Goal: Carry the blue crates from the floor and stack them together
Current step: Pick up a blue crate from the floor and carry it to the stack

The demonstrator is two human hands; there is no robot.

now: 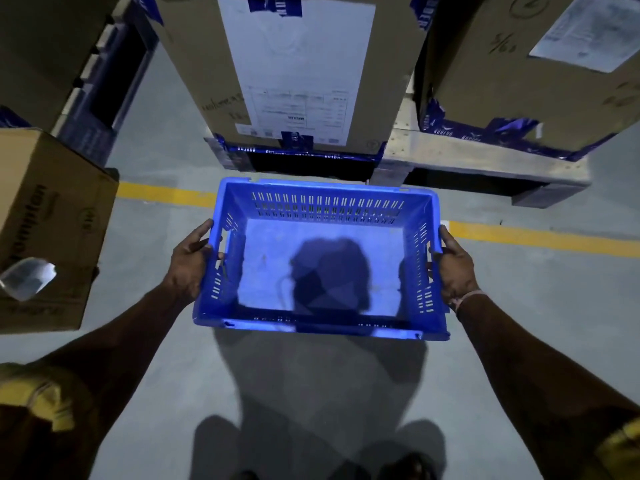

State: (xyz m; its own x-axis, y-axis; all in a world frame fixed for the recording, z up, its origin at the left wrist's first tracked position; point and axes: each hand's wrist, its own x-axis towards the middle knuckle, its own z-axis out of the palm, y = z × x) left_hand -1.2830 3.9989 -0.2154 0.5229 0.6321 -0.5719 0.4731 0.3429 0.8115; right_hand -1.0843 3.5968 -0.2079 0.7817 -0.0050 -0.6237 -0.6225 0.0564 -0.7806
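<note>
A single blue crate [322, 261] hung between the two hands, held level above the grey floor [311, 375] in front of the person. The left hand [188, 261] gripped the crate's left short wall, its thumb lying along the rim and its fingers [216, 254] curled in at the handle slot. The right hand [453, 268] gripped the opposite short wall, fingers wrapped round the rim at that handle; a pale band [467, 299] circled the wrist. The crate was rectangular and open-topped, with rows of narrow vent slots in all the walls and a plain, scuffed bottom carrying the dark shadow of the person's head. Beyond it a yellow line [540, 235] crossed the floor, and tall cardboard boxes [294, 71] with blue tape and white labels stood on a wooden pallet [478, 157]; another carton [48, 230] sat to the left. The fingertips of both hands were hidden behind the crate walls, the label print was too blurred to read, and the feet at the bottom edge were lost in shadow.
</note>
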